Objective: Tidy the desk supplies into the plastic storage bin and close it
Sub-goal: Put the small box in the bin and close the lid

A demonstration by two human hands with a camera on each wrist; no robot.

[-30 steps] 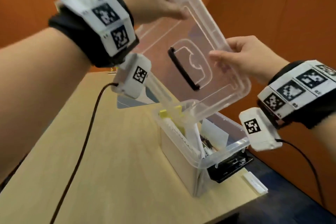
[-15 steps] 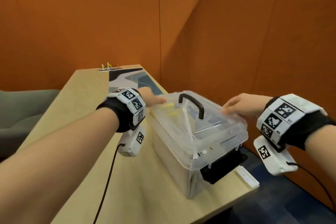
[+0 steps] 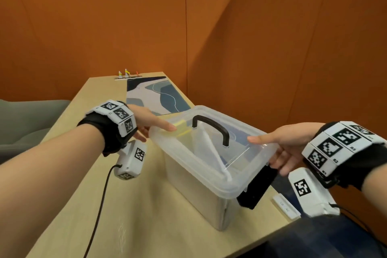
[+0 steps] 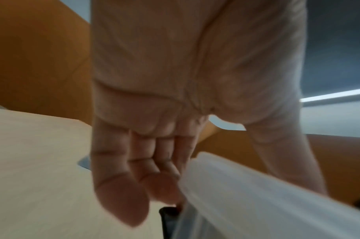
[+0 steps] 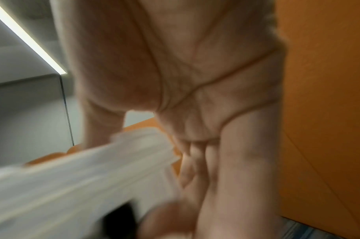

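Observation:
The clear plastic storage bin (image 3: 194, 186) stands near the desk's right edge, and its clear lid (image 3: 211, 153) with a black handle (image 3: 211, 126) lies flat on it. Supplies show dimly through the lid, among them something yellow (image 3: 182, 126). My left hand (image 3: 156, 130) holds the lid's left end, thumb on top and fingers (image 4: 142, 186) under the rim by a black latch (image 4: 168, 211). At the right end my right hand (image 3: 272, 151) holds it the same way, its fingers (image 3: 280, 163) touching the black latch (image 3: 257, 188), which hangs outward. Both wrist views are blurred.
A patterned mat (image 3: 155, 96) lies behind the bin, with a strip of small clips (image 3: 127, 75) at the desk's far end. A small white piece (image 3: 285, 208) sits at the right edge. Orange partitions (image 3: 272, 48) wall in the back and right; a grey seat (image 3: 27, 123) stands to the left.
The lid, held tilted in the air above the open bin a second ago, has come down onto it. Both hands have settled at the lid's two ends, fingers under the rim.

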